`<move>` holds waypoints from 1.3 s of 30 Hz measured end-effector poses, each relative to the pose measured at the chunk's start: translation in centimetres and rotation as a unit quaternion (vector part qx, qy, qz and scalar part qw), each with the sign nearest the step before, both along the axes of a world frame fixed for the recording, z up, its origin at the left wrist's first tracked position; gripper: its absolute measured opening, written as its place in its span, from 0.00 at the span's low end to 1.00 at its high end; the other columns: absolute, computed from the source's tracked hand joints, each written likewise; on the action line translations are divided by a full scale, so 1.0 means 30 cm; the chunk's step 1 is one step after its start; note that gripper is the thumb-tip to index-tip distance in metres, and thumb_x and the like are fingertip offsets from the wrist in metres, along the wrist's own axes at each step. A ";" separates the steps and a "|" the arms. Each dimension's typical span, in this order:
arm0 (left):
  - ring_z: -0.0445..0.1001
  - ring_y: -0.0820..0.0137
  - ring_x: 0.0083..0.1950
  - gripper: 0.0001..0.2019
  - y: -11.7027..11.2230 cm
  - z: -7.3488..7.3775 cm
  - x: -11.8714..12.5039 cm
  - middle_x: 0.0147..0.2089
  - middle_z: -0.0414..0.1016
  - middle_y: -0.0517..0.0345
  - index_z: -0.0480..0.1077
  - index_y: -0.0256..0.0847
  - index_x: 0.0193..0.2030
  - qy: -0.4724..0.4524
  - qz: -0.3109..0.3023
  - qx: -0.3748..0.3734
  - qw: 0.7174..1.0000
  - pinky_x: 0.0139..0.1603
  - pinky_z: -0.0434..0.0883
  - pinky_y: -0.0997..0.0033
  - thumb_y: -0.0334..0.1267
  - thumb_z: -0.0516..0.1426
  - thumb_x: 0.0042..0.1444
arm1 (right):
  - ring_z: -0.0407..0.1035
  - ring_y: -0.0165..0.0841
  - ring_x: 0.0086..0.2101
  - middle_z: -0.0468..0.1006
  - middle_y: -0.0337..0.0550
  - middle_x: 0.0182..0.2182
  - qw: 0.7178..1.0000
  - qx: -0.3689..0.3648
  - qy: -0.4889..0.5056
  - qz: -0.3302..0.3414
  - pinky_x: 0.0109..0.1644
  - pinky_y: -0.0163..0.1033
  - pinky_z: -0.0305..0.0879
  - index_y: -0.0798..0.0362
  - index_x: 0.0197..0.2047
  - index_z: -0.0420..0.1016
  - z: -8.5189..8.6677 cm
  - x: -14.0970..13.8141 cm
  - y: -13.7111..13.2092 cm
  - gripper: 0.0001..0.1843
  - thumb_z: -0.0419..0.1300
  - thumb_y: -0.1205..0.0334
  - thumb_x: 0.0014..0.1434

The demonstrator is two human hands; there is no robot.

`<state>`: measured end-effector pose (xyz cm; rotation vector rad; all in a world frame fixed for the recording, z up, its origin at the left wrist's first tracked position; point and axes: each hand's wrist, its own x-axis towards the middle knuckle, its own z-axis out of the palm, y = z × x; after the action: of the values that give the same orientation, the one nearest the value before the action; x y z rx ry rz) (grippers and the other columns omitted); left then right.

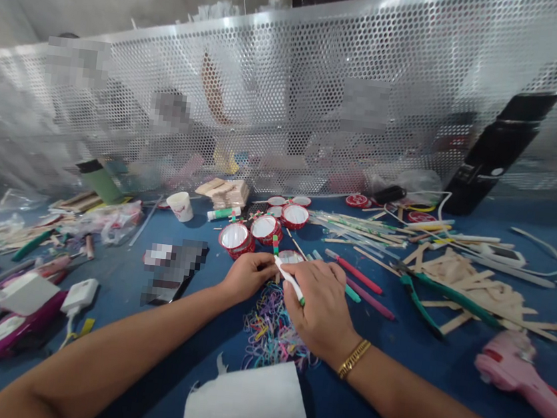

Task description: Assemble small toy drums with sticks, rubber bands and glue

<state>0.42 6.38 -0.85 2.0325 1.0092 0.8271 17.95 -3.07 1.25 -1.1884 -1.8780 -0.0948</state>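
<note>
My right hand (pixel 321 301) is closed around a white felt-tip pen (pixel 291 279) with a green end, its tip slanting up and to the left. Beside it, the closed fingers of my left hand (pixel 251 276) pinch a small stick (pixel 276 243) with red and green on its upper part. The pen's tip is close to this stick; whether they touch I cannot tell. Several small red-rimmed drums (pixel 235 240) with white tops stand just beyond my hands. Under and in front of my fingers lies a heap of coloured rubber bands (pixel 269 329).
A folded white cloth (pixel 248 407) lies near me. To the right are felt-tip pens (pixel 361 274), green-handled pliers (pixel 424 296), wooden sticks (pixel 481 286) and a pink glue gun (pixel 516 370). Leftward are a phone (pixel 181 272) and paper cup (pixel 180 206). A perforated metal screen (pixel 271 101) stands behind.
</note>
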 end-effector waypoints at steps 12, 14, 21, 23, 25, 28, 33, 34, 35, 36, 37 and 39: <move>0.65 0.74 0.28 0.14 -0.004 0.012 0.000 0.26 0.72 0.62 0.73 0.35 0.29 0.012 -0.003 0.008 1.000 0.30 0.60 0.76 0.43 0.56 0.60 | 0.68 0.38 0.43 0.79 0.42 0.41 1.000 0.000 0.005 -0.004 0.52 0.48 0.52 0.50 0.48 0.72 -0.005 0.000 0.001 0.11 0.52 0.63 0.66; 0.66 0.74 0.28 0.15 -0.006 0.016 0.001 0.27 0.73 0.62 0.74 0.35 0.30 0.014 -0.004 0.008 1.000 0.30 0.60 0.76 0.44 0.56 0.61 | 0.68 0.38 0.42 0.79 0.43 0.40 1.000 0.005 0.012 -0.014 0.51 0.48 0.52 0.50 0.48 0.72 -0.006 0.002 0.002 0.11 0.52 0.63 0.66; 0.65 0.74 0.28 0.13 -0.001 0.003 -0.001 0.26 0.72 0.62 0.73 0.36 0.29 0.011 0.003 0.005 1.000 0.30 0.61 0.76 0.41 0.57 0.59 | 0.68 0.38 0.43 0.79 0.43 0.40 1.000 -0.001 0.000 0.011 0.51 0.48 0.53 0.50 0.49 0.72 -0.002 0.000 0.000 0.12 0.51 0.63 0.66; 0.65 0.74 0.28 0.13 0.000 0.004 -0.002 0.26 0.72 0.62 0.73 0.36 0.29 0.011 0.001 0.006 1.000 0.30 0.61 0.76 0.42 0.57 0.60 | 0.68 0.38 0.42 0.79 0.43 0.40 1.000 -0.001 -0.003 0.000 0.51 0.48 0.53 0.50 0.49 0.72 -0.001 0.000 0.001 0.12 0.51 0.63 0.66; 0.65 0.74 0.28 0.14 -0.001 0.006 -0.001 0.26 0.72 0.62 0.73 0.36 0.30 0.007 -0.004 0.005 1.000 0.30 0.61 0.76 0.44 0.56 0.60 | 0.68 0.38 0.42 0.79 0.43 0.40 1.000 0.004 -0.003 -0.015 0.50 0.47 0.53 0.51 0.48 0.73 0.000 0.002 0.000 0.11 0.52 0.63 0.66; 0.66 0.74 0.28 0.16 -0.002 0.007 0.000 0.27 0.73 0.61 0.74 0.36 0.30 0.002 -0.007 0.001 1.000 0.30 0.61 0.76 0.46 0.56 0.61 | 0.68 0.38 0.41 0.79 0.44 0.39 1.000 0.013 -0.004 -0.022 0.49 0.47 0.53 0.51 0.47 0.73 0.003 0.003 -0.003 0.11 0.52 0.63 0.65; 0.65 0.74 0.27 0.14 -0.001 0.004 -0.001 0.26 0.71 0.62 0.73 0.36 0.28 0.008 -0.002 0.004 1.000 0.29 0.60 0.76 0.43 0.56 0.60 | 0.68 0.38 0.42 0.79 0.43 0.40 1.000 0.009 -0.011 -0.003 0.51 0.47 0.53 0.51 0.48 0.73 0.001 0.000 -0.003 0.11 0.52 0.63 0.66; 0.64 0.74 0.27 0.14 -0.002 0.005 -0.001 0.25 0.71 0.62 0.73 0.36 0.29 0.009 -0.001 0.005 1.000 0.29 0.59 0.76 0.44 0.56 0.60 | 0.68 0.38 0.43 0.79 0.43 0.40 1.000 0.007 -0.009 -0.005 0.51 0.48 0.53 0.51 0.48 0.73 0.001 0.001 -0.001 0.11 0.52 0.63 0.65; 0.64 0.75 0.27 0.15 -0.002 0.007 -0.001 0.25 0.71 0.62 0.73 0.36 0.29 0.010 0.000 0.006 1.000 0.29 0.59 0.76 0.44 0.56 0.60 | 0.68 0.38 0.43 0.79 0.43 0.40 1.000 0.007 -0.005 -0.011 0.51 0.48 0.53 0.51 0.48 0.73 0.000 0.001 0.000 0.11 0.52 0.63 0.65; 0.64 0.75 0.27 0.15 -0.003 0.009 0.000 0.25 0.71 0.62 0.73 0.36 0.29 0.011 0.001 0.009 1.000 0.29 0.59 0.76 0.45 0.56 0.61 | 0.68 0.38 0.43 0.79 0.43 0.40 1.000 0.007 0.001 -0.019 0.51 0.48 0.53 0.51 0.48 0.73 0.000 0.002 0.001 0.11 0.52 0.63 0.65; 0.64 0.75 0.27 0.16 -0.003 0.011 0.000 0.25 0.71 0.62 0.73 0.36 0.28 0.012 0.002 0.011 1.000 0.29 0.59 0.76 0.45 0.56 0.61 | 0.68 0.38 0.42 0.79 0.44 0.40 1.000 0.009 0.007 -0.025 0.51 0.48 0.53 0.51 0.47 0.73 0.000 0.003 0.001 0.11 0.52 0.63 0.65; 0.64 0.75 0.27 0.15 -0.003 0.012 0.002 0.25 0.71 0.62 0.73 0.36 0.28 0.012 0.000 0.013 1.000 0.29 0.59 0.76 0.44 0.56 0.61 | 0.68 0.38 0.42 0.79 0.44 0.40 1.000 0.010 0.010 -0.024 0.51 0.48 0.53 0.51 0.47 0.73 0.001 0.003 0.000 0.11 0.52 0.63 0.65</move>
<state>0.47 6.30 -0.51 2.0693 1.0164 0.8225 18.05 -3.07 1.28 -1.2168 -1.8286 -0.1275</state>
